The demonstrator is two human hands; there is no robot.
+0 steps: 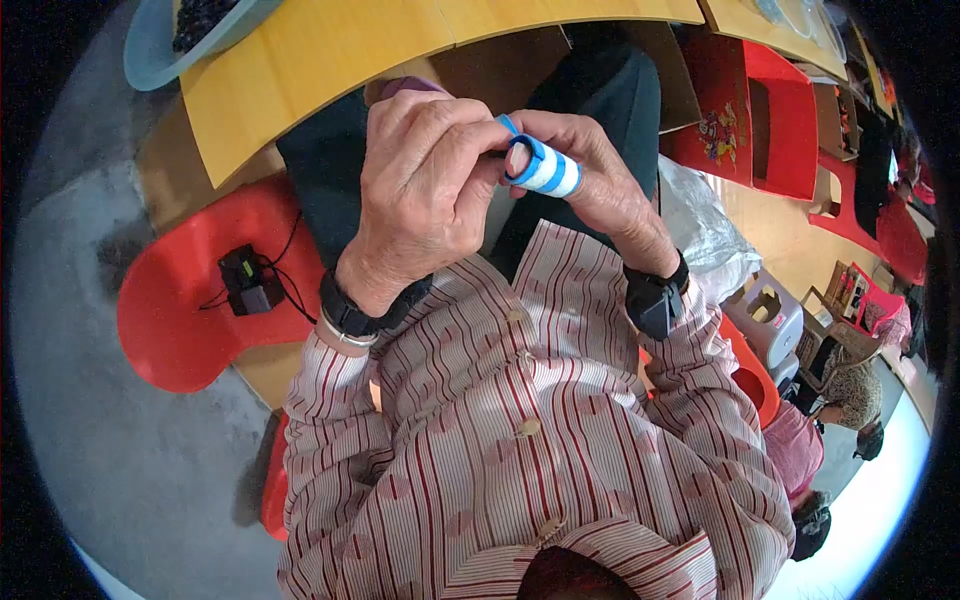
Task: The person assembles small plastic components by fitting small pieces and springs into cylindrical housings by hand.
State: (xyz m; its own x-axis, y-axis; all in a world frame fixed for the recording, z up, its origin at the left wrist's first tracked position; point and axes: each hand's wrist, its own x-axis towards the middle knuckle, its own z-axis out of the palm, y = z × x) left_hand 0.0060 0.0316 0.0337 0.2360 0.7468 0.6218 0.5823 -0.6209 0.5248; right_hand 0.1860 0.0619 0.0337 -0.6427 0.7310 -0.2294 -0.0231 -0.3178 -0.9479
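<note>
My left hand [420, 180] is closed, its thumb and forefinger pinched together at the fingertips of the other hand. My right hand [605, 185] is curled, the thumb pointing left and the forefinger bent above it. A blue-and-white striped wrap [545, 167] encircles the right thumb, leaving the thumb tip bare. Just above, a small blue end [508, 125] sticks up where both hands' fingertips meet. Whatever lies between the fingers is hidden. Both hands are over my lap, below the table's edge.
A curved yellow table [330, 60] spans the top, with a blue basin [205, 45] at its left. On a red stool [190, 300] lies a black device with cables [248, 280]. Right are red boxes [780, 120], a clear plastic bag [705, 225], grey stools [770, 315] and other people [795, 450].
</note>
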